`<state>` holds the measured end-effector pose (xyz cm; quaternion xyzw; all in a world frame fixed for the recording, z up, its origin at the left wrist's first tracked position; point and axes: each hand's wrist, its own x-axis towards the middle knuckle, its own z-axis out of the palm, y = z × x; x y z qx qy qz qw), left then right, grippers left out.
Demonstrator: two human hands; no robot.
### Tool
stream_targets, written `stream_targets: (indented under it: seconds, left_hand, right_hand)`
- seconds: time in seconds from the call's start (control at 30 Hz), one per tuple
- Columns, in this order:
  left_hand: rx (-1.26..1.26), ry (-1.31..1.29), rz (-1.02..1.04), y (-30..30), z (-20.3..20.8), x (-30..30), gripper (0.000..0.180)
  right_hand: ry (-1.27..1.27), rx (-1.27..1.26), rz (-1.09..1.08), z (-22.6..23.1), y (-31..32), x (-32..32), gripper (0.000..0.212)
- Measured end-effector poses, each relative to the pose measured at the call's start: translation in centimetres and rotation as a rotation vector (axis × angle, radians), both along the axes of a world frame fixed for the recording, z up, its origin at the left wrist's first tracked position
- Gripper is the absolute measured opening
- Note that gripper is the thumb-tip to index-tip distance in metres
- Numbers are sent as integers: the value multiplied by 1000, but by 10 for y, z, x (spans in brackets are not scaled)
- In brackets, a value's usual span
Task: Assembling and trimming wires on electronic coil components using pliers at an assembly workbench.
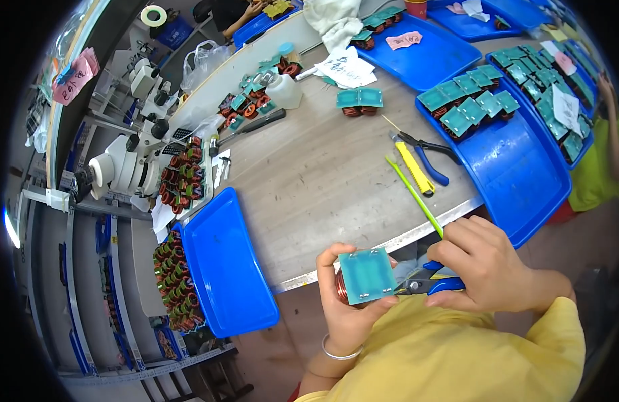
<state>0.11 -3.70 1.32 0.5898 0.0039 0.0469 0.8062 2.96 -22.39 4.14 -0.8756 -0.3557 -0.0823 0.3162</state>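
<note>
Beyond the table's front edge, my left hand (346, 321) grips a square green circuit board (367, 276) by its sides, its flat face turned up. Copper windings (340, 287) show under the board's left side. My right hand (477, 264) is closed around blue-handled wire cutters (446, 285). Their grey jaws reach the board's right edge, near the solder pins at its lower corner; whether they touch a pin I cannot tell. On the table close to my right hand lie a green stick-like tool (414, 193), a yellow utility knife (415, 167) and blue-and-black pliers (429, 157).
A blue tray (530, 181) at right bears several board-topped coils (470, 100). Another blue tray (232, 268) stands at left beside rows of coils (179, 281). A paired board piece (360, 100), a bottle (283, 92) and a screwdriver (259, 122) lie farther back. A microscope (118, 164) stands far left.
</note>
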Motion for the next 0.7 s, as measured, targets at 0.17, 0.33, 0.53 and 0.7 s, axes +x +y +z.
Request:
stream_targets:
  seconds: [0.17, 0.33, 0.53, 0.7]
  left_hand:
    - [107, -181, -155, 12, -5, 0, 74]
    - [251, -297, -167, 11, 0, 3, 73]
    - [321, -341, -201, 10, 3, 4, 73]
    - [350, -357, -215, 6, 4, 7, 72]
  right_hand:
    - [-34, -32, 3, 0, 0, -3, 49]
    - [-26, -48, 14, 0, -4, -3, 49]
    - [-45, -87, 49, 7, -10, -2, 48]
    - [-35, -128, 62, 9, -13, -1, 45]
